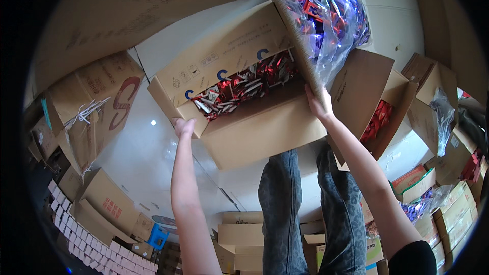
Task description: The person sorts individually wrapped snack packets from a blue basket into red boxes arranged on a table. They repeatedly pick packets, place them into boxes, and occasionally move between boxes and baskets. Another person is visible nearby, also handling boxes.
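Observation:
An open cardboard carton [263, 116] stands in front of me, its flaps spread outward. Inside, many small red-and-white foil-wrapped packets [237, 91] are heaped toward the far side. My left hand [184, 126] grips the carton's left end at the flap, thumb over the edge. On the right end, my right hand [319, 103] holds the upright flap with its fingers on the inner face. Just beyond that flap, a large clear plastic bag [332, 19] of purple and red foil-wrapped packets rests on the floor.
Another open carton [359, 84] with red packets [378, 120] stands close at right. A big cardboard box [153, 4] lies beyond at upper left. A carton with white string [95, 103] sits at left, near stacked pale boxes [103, 252] and a blue plastic stool [157, 236].

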Demonstrator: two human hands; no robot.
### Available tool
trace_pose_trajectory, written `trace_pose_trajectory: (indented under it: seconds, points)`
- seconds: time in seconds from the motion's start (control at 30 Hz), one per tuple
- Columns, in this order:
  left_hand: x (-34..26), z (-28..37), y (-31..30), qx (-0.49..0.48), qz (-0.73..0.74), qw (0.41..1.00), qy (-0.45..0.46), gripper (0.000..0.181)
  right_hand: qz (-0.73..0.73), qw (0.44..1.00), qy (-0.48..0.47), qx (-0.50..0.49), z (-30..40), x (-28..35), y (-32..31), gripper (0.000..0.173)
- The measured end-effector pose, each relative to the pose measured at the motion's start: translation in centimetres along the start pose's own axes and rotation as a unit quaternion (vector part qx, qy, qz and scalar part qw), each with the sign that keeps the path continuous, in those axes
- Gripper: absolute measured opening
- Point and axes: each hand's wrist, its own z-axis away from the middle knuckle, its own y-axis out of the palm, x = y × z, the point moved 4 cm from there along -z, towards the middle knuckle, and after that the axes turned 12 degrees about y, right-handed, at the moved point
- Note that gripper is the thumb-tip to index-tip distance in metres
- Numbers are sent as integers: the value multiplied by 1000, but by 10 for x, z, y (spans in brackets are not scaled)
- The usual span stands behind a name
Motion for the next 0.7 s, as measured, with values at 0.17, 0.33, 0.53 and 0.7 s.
trace_pose_trajectory:
  seconds: [0.17, 0.33, 0.53, 0.7]
  points:
    - [-66, 86, 12, -226, -282, 878, 314, 67, 249, 955, -66, -149, 81, 26, -9, 45]
    - [-48, 67, 50, -127, 165, 968, 138, 73, 137, 966, -176, 132, 151, 114, 42, 49]
    - [-75, -4, 76, -18, 488, 869, 77, 98, -138, 980, 37, 138, -67, 109, 132, 91]
    - [-43, 2, 68, 53, 514, 854, 56, 94, -24, 983, 20, 183, -53, 104, 165, 94]
